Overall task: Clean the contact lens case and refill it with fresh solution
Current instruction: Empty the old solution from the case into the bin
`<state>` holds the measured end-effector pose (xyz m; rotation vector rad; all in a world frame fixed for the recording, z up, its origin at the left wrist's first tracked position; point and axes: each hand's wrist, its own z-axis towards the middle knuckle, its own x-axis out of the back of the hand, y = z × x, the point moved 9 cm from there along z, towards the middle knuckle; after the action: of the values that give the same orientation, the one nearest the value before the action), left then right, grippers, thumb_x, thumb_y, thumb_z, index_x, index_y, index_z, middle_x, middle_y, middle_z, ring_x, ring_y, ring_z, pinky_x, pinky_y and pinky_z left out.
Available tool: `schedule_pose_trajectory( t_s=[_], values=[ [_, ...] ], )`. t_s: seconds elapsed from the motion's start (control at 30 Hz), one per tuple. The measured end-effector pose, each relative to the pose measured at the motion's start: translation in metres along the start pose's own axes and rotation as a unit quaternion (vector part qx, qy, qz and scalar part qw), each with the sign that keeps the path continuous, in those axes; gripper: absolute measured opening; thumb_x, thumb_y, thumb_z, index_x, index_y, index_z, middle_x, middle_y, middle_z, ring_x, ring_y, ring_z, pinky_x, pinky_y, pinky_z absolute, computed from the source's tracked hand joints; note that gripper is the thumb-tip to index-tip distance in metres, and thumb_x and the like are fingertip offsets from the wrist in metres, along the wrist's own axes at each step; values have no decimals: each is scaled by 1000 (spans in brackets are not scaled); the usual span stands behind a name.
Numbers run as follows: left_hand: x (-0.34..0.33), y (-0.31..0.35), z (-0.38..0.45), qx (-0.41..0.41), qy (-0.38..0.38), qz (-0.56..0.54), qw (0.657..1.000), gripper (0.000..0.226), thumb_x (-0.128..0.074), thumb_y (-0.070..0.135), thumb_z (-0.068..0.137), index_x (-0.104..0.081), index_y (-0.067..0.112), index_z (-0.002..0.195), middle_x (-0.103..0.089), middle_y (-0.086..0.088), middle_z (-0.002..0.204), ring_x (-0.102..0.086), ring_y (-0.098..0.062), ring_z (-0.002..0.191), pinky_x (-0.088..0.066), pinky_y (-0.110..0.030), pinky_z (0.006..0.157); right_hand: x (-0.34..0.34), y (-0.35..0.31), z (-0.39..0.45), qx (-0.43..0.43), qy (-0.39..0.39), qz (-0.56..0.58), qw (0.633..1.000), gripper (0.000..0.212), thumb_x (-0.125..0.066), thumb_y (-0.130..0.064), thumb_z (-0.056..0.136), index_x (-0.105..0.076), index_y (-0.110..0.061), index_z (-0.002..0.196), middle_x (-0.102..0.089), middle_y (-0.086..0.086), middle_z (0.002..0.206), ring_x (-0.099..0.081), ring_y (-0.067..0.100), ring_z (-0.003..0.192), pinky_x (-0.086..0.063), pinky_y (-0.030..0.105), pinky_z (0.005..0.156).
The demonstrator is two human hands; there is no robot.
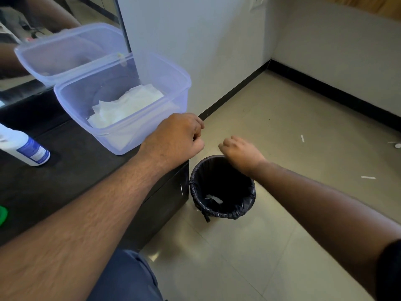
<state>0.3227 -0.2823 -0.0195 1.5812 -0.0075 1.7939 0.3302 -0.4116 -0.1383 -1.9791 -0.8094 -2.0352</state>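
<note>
My left hand [176,140] is curled into a fist above the right corner of the dark table [71,174], and nothing shows in it. My right hand [242,152] hangs over the black-lined waste bin [222,187] with its fingers loosely curled downward and nothing visible in them. A white scrap [213,199] lies at the bottom of the bin. The white solution bottle [23,148] with a blue label stands at the table's left. A green object [3,215] is cut off by the left frame edge; I cannot tell what it is.
A clear plastic tub [165,118] holding white tissues [125,106] sits at the table's back right, by a mirror [43,29] and the white wall. The bin stands on the tiled floor beside the table. Small white bits [367,177] litter the floor at right.
</note>
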Motion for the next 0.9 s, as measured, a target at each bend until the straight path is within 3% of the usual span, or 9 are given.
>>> schedule_pose_trajectory(
  t_s=[0.07, 0.2, 0.3, 0.37, 0.47, 0.57, 0.63, 0.77, 0.9],
  values=[
    [-1, 0, 0, 1, -4, -1, 1000, 15, -62, 13, 77, -72, 6, 68, -69, 5, 112, -55, -4, 81, -45, -23, 72, -25, -6, -7, -13, -53, 18, 998, 25, -49, -8, 92, -56, -8, 116, -58, 10, 110, -53, 27, 101, -46, 37, 84],
    [0, 2, -1, -3, -5, 0, 1000, 15, -62, 13, 77, -72, 6, 69, -70, 4, 112, -56, -5, 79, -47, -24, 72, -45, -3, -12, -71, -70, 69, 993, 22, -47, -13, 93, -58, -14, 113, -60, 6, 112, -54, 25, 103, -43, 36, 86],
    [0, 5, -1, -10, -7, 19, 1000, 16, -60, 12, 79, -70, 4, 70, -69, 2, 114, -62, -10, 89, -46, -24, 73, -37, 18, -15, -172, -18, 194, 966, 31, -58, -21, 91, -59, -21, 121, -63, -1, 110, -55, 20, 100, -42, 31, 83],
    [2, 7, -2, -9, -9, 35, 999, 16, -58, 12, 79, -67, 3, 69, -68, 0, 111, -64, -16, 92, -50, -28, 73, -32, 34, -26, -266, 28, 401, 876, 40, -69, -19, 83, -63, -22, 122, -65, -6, 103, -56, 10, 88, -40, 24, 77],
    [4, 9, -7, -1, -7, 15, 1000, 20, -53, 18, 77, -62, 3, 68, -69, -4, 101, -65, -22, 84, -55, -42, 72, -19, 29, -44, -298, 58, 665, 683, 43, -79, -9, 74, -67, -13, 115, -69, -8, 86, -61, 3, 72, -46, 20, 70],
    [18, 9, -15, 11, 23, -33, 999, 23, -48, 22, 74, -63, 5, 68, -70, -10, 89, -65, -26, 79, -55, -47, 68, 15, 7, -56, -242, 51, 764, 595, 39, -76, -2, 75, -67, -8, 112, -73, -3, 85, -64, 2, 69, -45, 14, 55],
    [35, 5, -30, 35, 71, -98, 992, 18, -55, 17, 76, -69, 7, 73, -72, -7, 84, -66, -21, 81, -55, -44, 74, 46, -4, -61, -201, 58, 787, 580, 36, -74, -1, 75, -68, -11, 110, -75, 2, 91, -67, 6, 76, -49, 15, 61],
    [63, -7, -87, 78, 139, -198, 967, 14, -65, 19, 84, -76, 11, 89, -74, 4, 87, -67, -8, 84, -54, -32, 80, 96, -27, -64, -144, 89, 792, 586, 37, -79, -18, 64, -74, -22, 100, -73, 8, 102, -64, 26, 96, -52, 38, 91],
    [81, -22, -154, 107, 154, -222, 957, 50, -76, 48, 73, -70, 21, 115, -71, 9, 108, -66, -2, 101, -52, -22, 91, 132, -73, -52, -81, 105, 798, 588, 41, -82, -20, 59, -75, -20, 100, -68, 13, 103, -59, 28, 96, -50, 39, 93]
  ],
)
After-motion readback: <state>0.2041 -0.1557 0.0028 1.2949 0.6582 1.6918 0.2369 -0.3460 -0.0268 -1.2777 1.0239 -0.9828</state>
